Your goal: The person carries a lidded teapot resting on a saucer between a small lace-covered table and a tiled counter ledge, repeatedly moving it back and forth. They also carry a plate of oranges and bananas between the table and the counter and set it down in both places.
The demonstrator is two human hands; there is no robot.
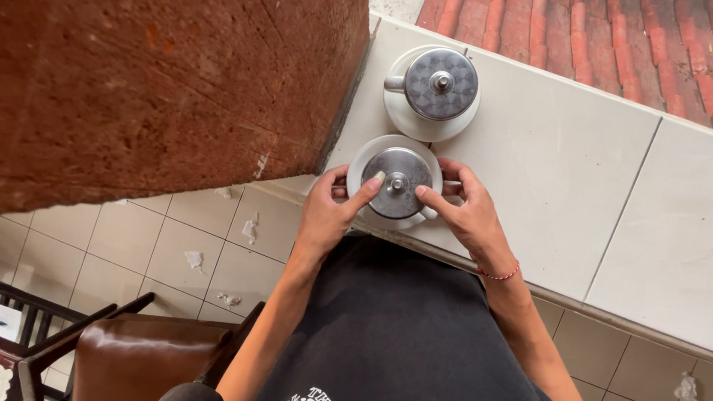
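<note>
Two white ceramic cups stand on a glossy white tiled tabletop (566, 159), each topped by a round, dull-metal drip filter with a central knob. The near cup (369, 160) sits at the tabletop's near edge, close to the corner where a rough red-brown brick pillar (127, 69) rises. Its metal filter (397, 183) covers most of the cup mouth.

The left hand (330, 211) grips the cup's left side, index finger laid across the filter lid, fingertip touching metal. The right hand (465, 212) closes on the right side, thumb at the filter's rim, fingers around the side handle. Both hands are clamped on this one assembly, apart from each other by its width. A red cord bracelet (500, 275) circles the right wrist.

The far cup (399, 110), on a white saucer with a lidded filter (441, 83), stands just beyond, near but apart.

Right of both cups the tabletop is smooth and unobstructed. Beyond its far edge lie ribbed terracotta roof tiles (612, 34). Below, beige floor tiles (163, 252) carry scraps of white paper; a brown leather-seated wooden chair (136, 358) stands lower left.
</note>
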